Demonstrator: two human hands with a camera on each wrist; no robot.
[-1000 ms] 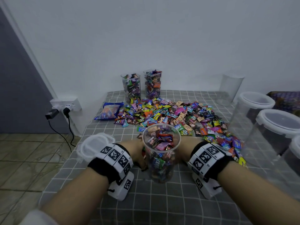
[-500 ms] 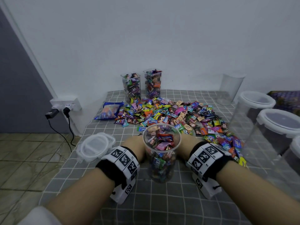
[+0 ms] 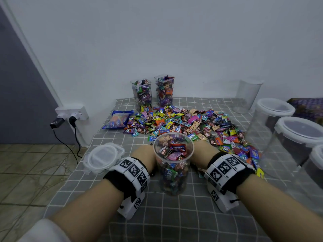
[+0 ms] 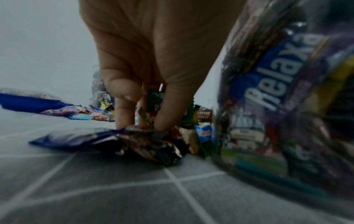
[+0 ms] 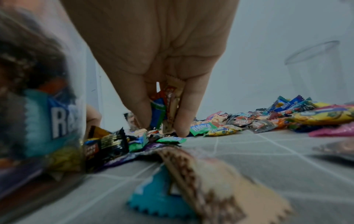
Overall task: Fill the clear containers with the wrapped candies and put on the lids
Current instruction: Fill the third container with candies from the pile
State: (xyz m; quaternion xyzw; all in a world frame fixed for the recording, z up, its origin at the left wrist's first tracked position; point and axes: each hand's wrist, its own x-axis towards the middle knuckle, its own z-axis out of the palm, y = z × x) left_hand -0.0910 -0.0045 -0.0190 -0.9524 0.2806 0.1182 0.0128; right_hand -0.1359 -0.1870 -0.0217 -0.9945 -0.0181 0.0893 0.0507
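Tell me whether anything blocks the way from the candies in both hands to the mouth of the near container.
Nothing visible does. The near container stands lidless between the left hand and right hand. The loose lid lies off to its left.

A grey checked table carries loose candies, 3 filled containers, lidded jars.

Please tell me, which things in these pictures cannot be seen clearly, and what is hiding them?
- Head view: fingers of left hand and right hand hidden behind the near container.
- Wrist views: the near container's wall is blurred; only part of the candy print reads.
- Head view: the right-side lidded containers are cut by the edge; contents unclear.
- Head view: the blue bag print is too small.
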